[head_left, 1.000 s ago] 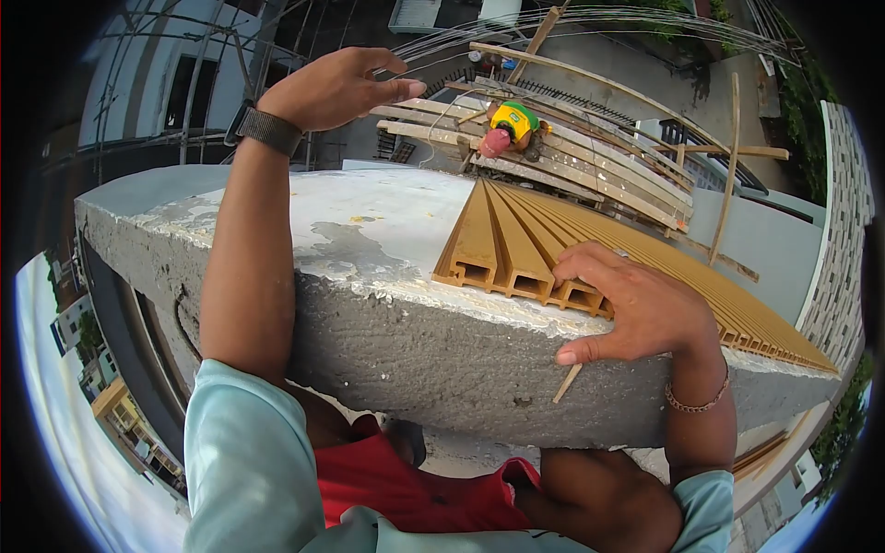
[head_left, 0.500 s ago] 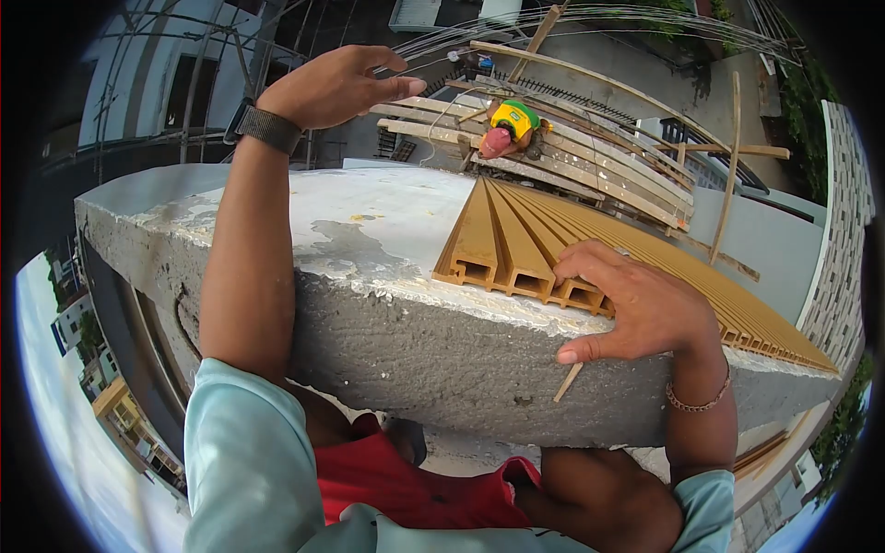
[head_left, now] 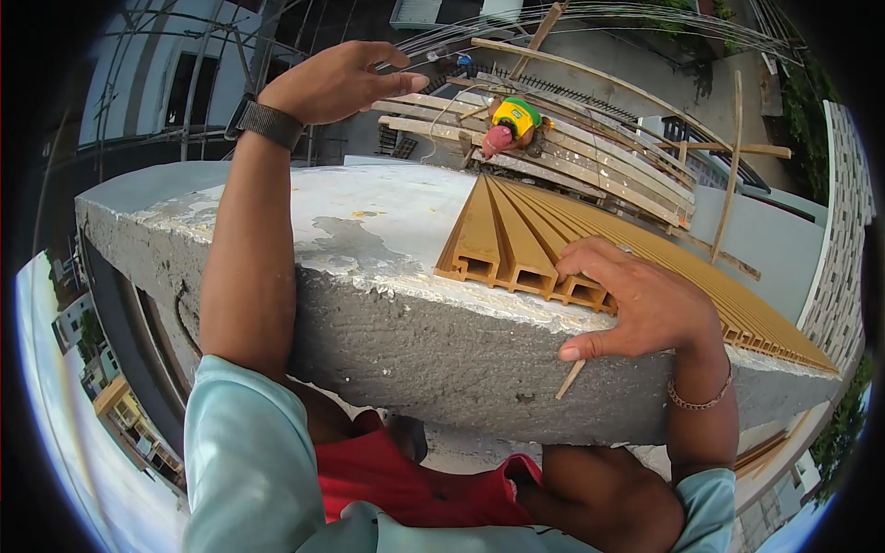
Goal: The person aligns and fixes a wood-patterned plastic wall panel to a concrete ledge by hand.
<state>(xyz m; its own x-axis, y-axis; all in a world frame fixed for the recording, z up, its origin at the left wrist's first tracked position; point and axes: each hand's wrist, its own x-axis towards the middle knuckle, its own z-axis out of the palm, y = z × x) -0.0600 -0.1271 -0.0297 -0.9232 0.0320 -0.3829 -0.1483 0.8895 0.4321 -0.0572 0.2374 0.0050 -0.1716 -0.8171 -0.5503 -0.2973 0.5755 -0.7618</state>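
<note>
My left hand (head_left: 343, 85) is stretched out past the far side of the white wall face (head_left: 387, 198), fingers extended, thumb apart, with nothing in it. A dark watch band circles that wrist. Yellow-brown fluted wall panels (head_left: 530, 226), with hollow ribbed ends, lie along the wall's outer face. My right hand (head_left: 636, 300) grips the panel near its end; the index finger bends into a groove and the other fingers are largely hidden. Its thumb reaches over the rough grey concrete edge (head_left: 442, 359). Just below the thumb tip, a thin wooden stick (head_left: 571, 380) shows.
Far below, a person (head_left: 516, 124) in a yellow and green top is on a scaffold of wooden planks (head_left: 636, 184). Wooden poles (head_left: 736, 166) and wires (head_left: 599, 14) cross beyond. Bamboo scaffolding (head_left: 189, 83) stands at the left. A patterned wall (head_left: 839, 212) rises at right.
Both hands keep nearly the same place and pose. The view has shifted very slightly, and the person below has moved their arms a little.
</note>
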